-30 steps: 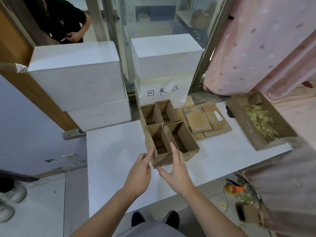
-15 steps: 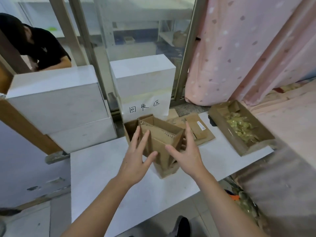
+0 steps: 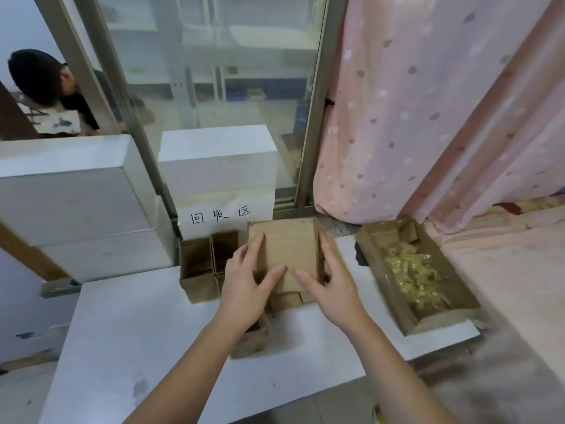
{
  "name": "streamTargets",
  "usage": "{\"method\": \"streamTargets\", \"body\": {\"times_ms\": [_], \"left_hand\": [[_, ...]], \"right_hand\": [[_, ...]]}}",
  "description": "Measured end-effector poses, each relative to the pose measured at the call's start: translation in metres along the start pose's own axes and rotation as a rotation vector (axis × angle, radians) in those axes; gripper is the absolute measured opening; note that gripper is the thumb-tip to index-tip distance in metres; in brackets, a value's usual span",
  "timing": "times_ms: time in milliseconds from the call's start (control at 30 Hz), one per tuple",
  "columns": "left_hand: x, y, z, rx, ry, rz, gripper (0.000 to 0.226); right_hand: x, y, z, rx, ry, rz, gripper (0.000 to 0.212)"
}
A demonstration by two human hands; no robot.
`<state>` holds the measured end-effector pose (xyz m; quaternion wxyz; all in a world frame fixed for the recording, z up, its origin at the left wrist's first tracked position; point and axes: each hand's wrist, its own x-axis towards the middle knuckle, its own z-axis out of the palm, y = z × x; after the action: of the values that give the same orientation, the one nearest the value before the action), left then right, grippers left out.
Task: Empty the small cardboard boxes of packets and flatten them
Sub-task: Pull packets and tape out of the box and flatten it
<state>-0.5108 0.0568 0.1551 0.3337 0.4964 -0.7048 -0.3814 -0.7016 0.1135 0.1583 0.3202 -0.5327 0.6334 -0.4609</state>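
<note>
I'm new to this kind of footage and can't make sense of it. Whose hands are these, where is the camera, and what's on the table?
There is no machine here: a person wears a camera on the head, looking down at their own hands. The left hand and right hand press, fingers straight, on a flattened cardboard box, neither gripping it. It lies on a white table. Left of it stand small open boxes, their insides too dark to judge. To the right, a long cardboard tray holds yellowish packets. Behind is a handwritten paper sign.
</note>
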Motion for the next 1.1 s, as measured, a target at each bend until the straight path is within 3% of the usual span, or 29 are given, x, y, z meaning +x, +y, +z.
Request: {"method": "streamTargets", "body": {"times_ms": [133,333,700,867,1033,1100], "left_hand": [[-0.001,0.010,0.012,-0.015,-0.034,0.053,0.070],[0.007,0.008,0.012,-0.078,-0.074,0.111,0.092],[0.038,0.004,0.019,-0.198,-0.056,0.008,0.094],[0.038,0.013,0.030,-0.123,-0.080,0.062,0.085],[0.042,0.023,0.042,0.130,-0.147,0.105,0.131],[0.043,0.026,0.050,0.280,-0.141,0.151,0.137]], "right_hand": [[0.012,0.009,-0.023,0.192,-0.016,0.066,0.078],[0.033,0.009,-0.037,0.309,0.009,0.097,0.063],[0.036,0.013,-0.046,0.304,-0.037,0.111,0.091],[0.042,0.022,-0.055,0.319,0.010,0.135,0.068],[0.059,0.027,-0.077,0.280,-0.002,0.259,0.073],[0.065,0.030,-0.089,0.235,-0.029,0.295,0.071]]}}
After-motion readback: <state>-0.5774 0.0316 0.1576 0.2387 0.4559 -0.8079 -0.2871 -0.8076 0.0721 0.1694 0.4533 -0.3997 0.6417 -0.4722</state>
